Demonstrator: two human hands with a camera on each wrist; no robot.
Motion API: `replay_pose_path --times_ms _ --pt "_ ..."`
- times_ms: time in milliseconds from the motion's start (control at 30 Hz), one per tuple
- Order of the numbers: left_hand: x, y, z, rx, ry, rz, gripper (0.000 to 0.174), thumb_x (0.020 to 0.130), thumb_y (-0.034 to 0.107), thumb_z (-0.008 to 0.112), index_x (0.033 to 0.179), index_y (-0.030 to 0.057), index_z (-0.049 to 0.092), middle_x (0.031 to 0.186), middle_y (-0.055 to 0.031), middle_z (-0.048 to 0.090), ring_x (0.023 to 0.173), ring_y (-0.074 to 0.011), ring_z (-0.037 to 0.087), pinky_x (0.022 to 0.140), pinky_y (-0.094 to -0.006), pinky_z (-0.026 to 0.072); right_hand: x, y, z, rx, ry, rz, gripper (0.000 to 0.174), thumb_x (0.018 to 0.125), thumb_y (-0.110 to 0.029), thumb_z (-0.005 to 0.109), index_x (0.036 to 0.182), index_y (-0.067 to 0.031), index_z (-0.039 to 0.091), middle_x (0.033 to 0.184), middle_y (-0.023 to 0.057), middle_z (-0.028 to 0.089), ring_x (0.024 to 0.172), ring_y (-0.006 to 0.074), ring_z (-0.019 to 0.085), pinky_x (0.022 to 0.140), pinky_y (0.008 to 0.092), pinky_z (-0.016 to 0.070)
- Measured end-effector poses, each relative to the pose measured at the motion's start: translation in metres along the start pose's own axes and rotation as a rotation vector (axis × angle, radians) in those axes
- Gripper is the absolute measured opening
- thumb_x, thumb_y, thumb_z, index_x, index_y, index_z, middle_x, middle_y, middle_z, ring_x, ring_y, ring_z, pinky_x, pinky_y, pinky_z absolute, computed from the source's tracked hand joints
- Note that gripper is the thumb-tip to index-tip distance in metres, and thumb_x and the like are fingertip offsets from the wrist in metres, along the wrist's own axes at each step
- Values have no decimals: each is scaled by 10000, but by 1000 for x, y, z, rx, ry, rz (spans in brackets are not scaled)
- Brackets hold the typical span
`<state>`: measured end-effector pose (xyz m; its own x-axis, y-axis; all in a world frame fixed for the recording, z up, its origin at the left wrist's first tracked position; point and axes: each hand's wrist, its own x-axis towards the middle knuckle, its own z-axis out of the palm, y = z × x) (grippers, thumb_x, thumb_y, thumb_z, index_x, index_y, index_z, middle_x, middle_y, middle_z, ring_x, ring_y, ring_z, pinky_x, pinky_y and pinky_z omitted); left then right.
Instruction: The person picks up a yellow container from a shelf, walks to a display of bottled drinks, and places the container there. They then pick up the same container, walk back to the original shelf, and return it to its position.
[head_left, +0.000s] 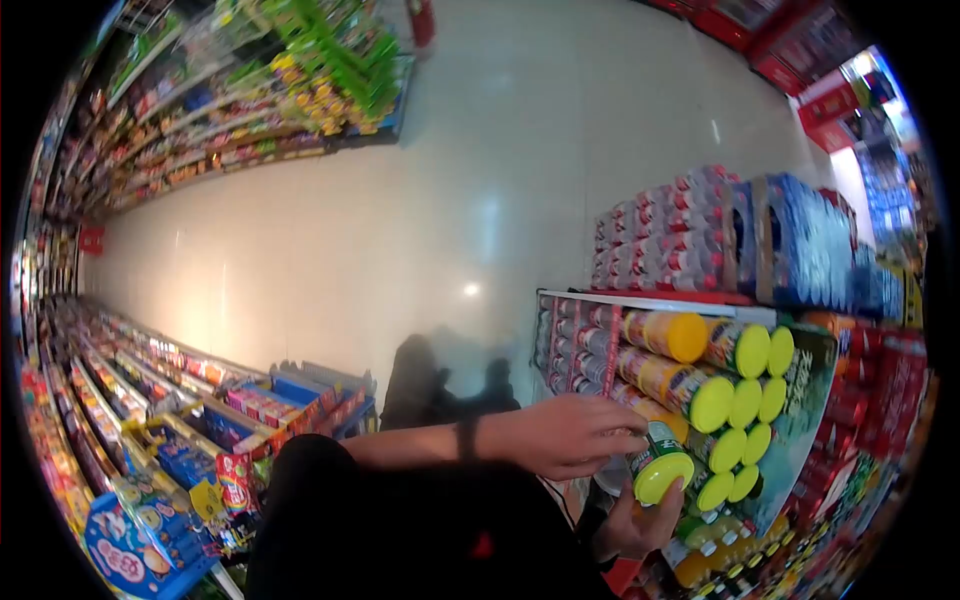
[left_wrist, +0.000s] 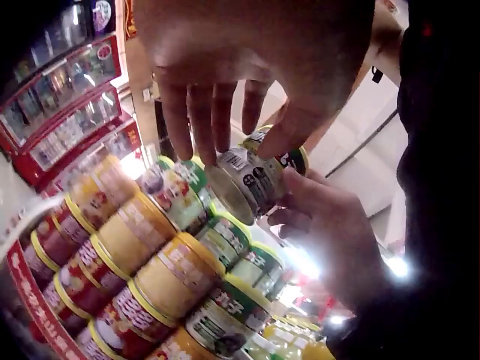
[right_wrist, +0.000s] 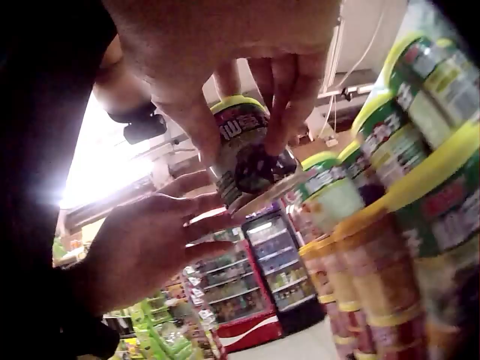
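Observation:
A can (head_left: 658, 468) with a yellow-green lid and a green label sits in my right hand (head_left: 645, 522), which grips it between thumb and fingers. The right wrist view shows a dark picture on its label; in the left wrist view a barcode shows near its bare metal end. My left hand (head_left: 560, 435), with a dark band at the wrist, reaches across to the can. Its fingers (right_wrist: 199, 206) are fairly straight and lie close along the can near the metal end. Stacked cans (head_left: 712, 402) with matching lids stand just beyond my hands.
Orange-lidded cans (head_left: 688, 338) share the stack, beside shrink-wrapped bottles (head_left: 660, 235) and blue packs (head_left: 805, 240). Low snack shelves (head_left: 250, 400) stand at left, with another rack (head_left: 320, 80) across the pale floor (head_left: 470, 190). Drink fridges (right_wrist: 240, 292) show farther off.

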<state>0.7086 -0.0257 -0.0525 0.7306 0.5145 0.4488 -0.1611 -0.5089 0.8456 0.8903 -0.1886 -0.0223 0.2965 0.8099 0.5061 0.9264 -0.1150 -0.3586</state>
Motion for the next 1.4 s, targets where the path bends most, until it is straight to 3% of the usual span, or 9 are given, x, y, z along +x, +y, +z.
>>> replay_pose_path --times_ms 133,233,267,367,600,700,800,1167,1400 --pt "-42 6 -67 45 172 -111 502 851 135 724 1317 46 559 1321 -174 559 1151 -375 622 949 -450 527 21 -37 52 165 -26 -211 613 746 -102 886 1284 76 652 1160 323 702 1012 467 709 876 481 583" --pt "-82 -5 -121 86 275 -136 476 889 157 720 1333 64 576 1404 -156 540 1215 -383 607 975 -443 525 62 -93 85 215 -208 -396 479 782 -99 797 1217 42 654 1025 336 722 871 497 722 760 499 605" --pt "-95 -2 -142 106 303 -144 490 889 169 727 1342 68 573 1419 -153 538 1223 -381 604 976 -444 525 81 -123 103 198 -130 -548 472 774 -107 771 1212 33 663 1030 339 725 831 486 728 717 491 602" --pt "-137 8 -216 157 372 -168 529 890 201 743 1372 80 564 1469 -140 528 1252 -369 595 979 -444 524 97 -200 140 296 -143 -612 475 764 -98 771 1210 28 668 1079 333 725 849 477 734 724 480 604" --pt "-281 36 -344 372 559 -404 617 873 206 753 1445 128 538 1523 -111 539 1298 -326 594 961 -421 531 114 -377 251 615 -366 -924 525 744 -110 783 1253 -29 682 1187 316 706 841 427 731 700 412 589" --pt "-327 54 -385 435 697 -537 629 851 178 764 1431 116 530 1473 -93 575 1188 -308 639 923 -414 535 116 -462 284 690 -490 -995 446 735 -75 797 1171 -27 719 1233 324 688 872 421 743 704 404 594" --pt "-356 63 -432 525 877 -529 537 851 157 775 1327 67 543 1398 -81 607 1069 -321 664 858 -414 537 133 -529 313 753 -697 -1027 542 739 -16 814 1263 -5 673 1194 311 693 1000 473 727 834 431 595" --pt "-482 44 -663 396 1022 -890 593 906 302 753 1428 103 555 1289 -161 665 1164 -354 652 971 -447 523 169 -796 491 909 -773 -1146 566 647 -94 870 1199 -48 748 1142 201 745 891 352 744 791 379 578" --pt "-596 105 -776 312 1419 -968 619 852 162 768 1420 47 550 1335 -176 646 1145 -342 677 989 -410 537 138 -1013 566 1018 -977 -1405 556 659 -160 864 1209 -158 779 1224 150 744 869 279 751 777 347 589"
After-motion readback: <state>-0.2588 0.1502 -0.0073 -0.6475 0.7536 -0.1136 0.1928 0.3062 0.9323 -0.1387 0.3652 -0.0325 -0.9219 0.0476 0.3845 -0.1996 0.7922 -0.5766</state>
